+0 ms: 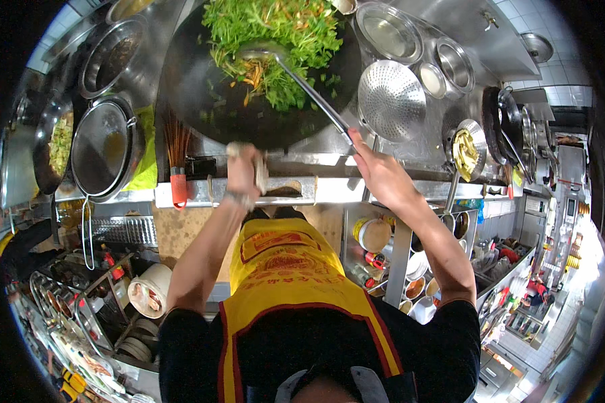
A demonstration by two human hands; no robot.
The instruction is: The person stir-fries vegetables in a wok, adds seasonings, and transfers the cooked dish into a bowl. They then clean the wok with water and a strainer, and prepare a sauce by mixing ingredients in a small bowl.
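Observation:
A large dark wok [201,111] lies before me, with chopped leafy greens [282,30] and orange-brown shreds heaped towards its far side. My right hand [378,166] is closed around the handle of a metal ladle [312,93]. The ladle's bowl rests among the greens and is partly blurred. At the wok's near edge my left hand [244,171] grips a pale folded cloth, blurred by motion; the wok's rim or handle beneath it is hidden. Some bits of green look blurred over the wok's dark near side.
Right of the wok lie a perforated metal skimmer [392,101], metal bowls [389,31] and a strainer holding pale yellow pieces [466,151]. To the left are a round mesh strainer [101,146], a bamboo wok brush with red handle [178,186] and a pan of chopped food [60,143].

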